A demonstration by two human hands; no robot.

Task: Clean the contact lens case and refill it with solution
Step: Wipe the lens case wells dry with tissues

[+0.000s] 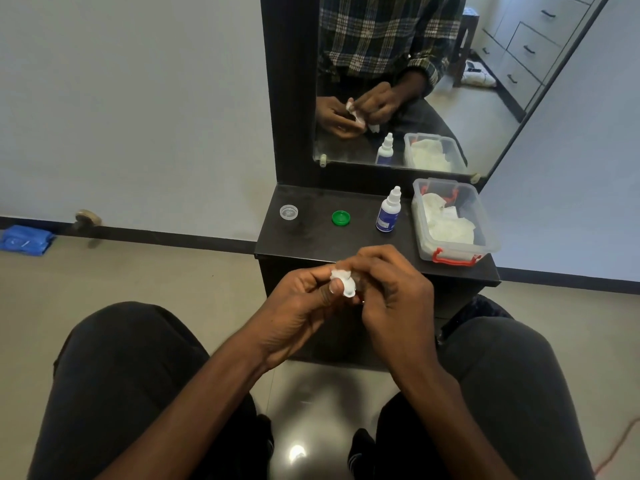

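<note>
**At the desk's front edge: case being wiped, refill not yet begun**

Against the wall stands a mirror [398,81] above a small black desk [311,244]. On the desk's right side, reaching its right front corner, sits a clear bin [485,233] with red latches, holding crumpled tissues. Left of it, near the back edge, a white dropper bottle [388,211] with a blue label stands upright, cap on. Further left, near the middle of the desk, lies a green cap [340,217], and toward the left edge a clear cap [289,212]; both lie apart from everything else.

Just off the front edge, above the lap, the left hand [301,299] and right hand [394,289] meet. The left fingers curl round a white tissue [341,280], thumb pressed on it; the right fingers curl in from the other side, pinching the same bundle. The case itself is hidden inside the tissue and fingers, so I judge it is there only from the two caps lying loose.

As I read it, the caps are off and the wiping is under way. Refilling from the bottle and recapping are left.

Writing on the bottle label is too small to read; the clear cap bears a mark I cannot make out.
</note>
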